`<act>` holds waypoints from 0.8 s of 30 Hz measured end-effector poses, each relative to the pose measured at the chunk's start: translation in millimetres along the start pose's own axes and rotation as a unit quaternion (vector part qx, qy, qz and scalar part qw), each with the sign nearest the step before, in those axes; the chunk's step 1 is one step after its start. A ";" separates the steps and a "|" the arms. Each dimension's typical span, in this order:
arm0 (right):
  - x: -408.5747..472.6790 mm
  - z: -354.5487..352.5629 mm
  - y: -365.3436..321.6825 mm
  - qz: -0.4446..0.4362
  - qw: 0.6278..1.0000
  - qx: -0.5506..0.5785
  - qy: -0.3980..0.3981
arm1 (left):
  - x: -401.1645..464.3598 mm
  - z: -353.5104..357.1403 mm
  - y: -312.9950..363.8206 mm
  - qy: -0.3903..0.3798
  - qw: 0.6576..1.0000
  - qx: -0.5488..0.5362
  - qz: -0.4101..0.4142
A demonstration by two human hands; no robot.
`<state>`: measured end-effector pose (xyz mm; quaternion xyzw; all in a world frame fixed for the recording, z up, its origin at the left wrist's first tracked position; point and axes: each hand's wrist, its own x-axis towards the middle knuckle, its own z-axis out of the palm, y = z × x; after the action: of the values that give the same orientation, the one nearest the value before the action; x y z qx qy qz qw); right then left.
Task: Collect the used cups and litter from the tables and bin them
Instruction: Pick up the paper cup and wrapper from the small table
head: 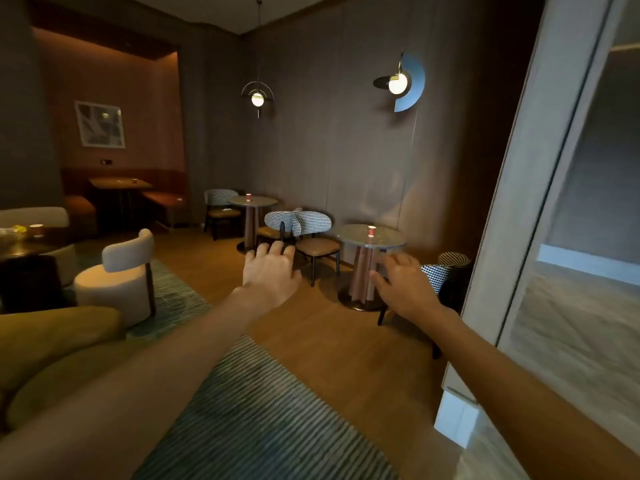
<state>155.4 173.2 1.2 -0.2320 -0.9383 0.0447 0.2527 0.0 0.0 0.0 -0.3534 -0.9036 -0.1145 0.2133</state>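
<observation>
A small red paper cup [371,231] stands on the near round table [384,241] by the right wall. A second red cup [248,197] sits on the farther round table [263,201]. On the dark table [17,249] at the far left are a paper cup [36,230] and some crumpled yellowish litter [14,231]. Another small cup [135,181] rests on the booth table [117,183] at the back. My left hand [272,268] and my right hand [405,284] are stretched out in front of me, fingers apart, holding nothing, well short of the tables.
Houndstooth-backed chairs [304,223] stand between the two round tables, another [446,271] by my right hand. A cream round chair [117,275] and an olive sofa [52,337] lie left. A striped rug [263,417] covers the floor ahead. A pale pillar and glass panel [540,209] rise on the right.
</observation>
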 end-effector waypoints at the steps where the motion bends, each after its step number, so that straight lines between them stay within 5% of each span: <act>1: 19.3 3.4 10.4 -0.003 1.000 0.001 0.006 | 20.9 5.0 4.2 0.003 1.000 -0.006 0.002; 12: 211.7 148.5 69.9 -0.020 0.999 -0.012 -0.033 | 199.3 142.3 -26.8 -0.066 0.998 0.005 -0.022; 24: 450.8 259.7 107.0 0.022 0.999 -0.018 -0.015 | 450.2 277.6 -70.5 -0.050 0.999 -0.009 0.020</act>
<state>-273.7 483.4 -41.4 -0.2561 -0.9374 0.0370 0.2331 -429.8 313.8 -39.1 -0.3788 -0.9047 -0.1007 0.1670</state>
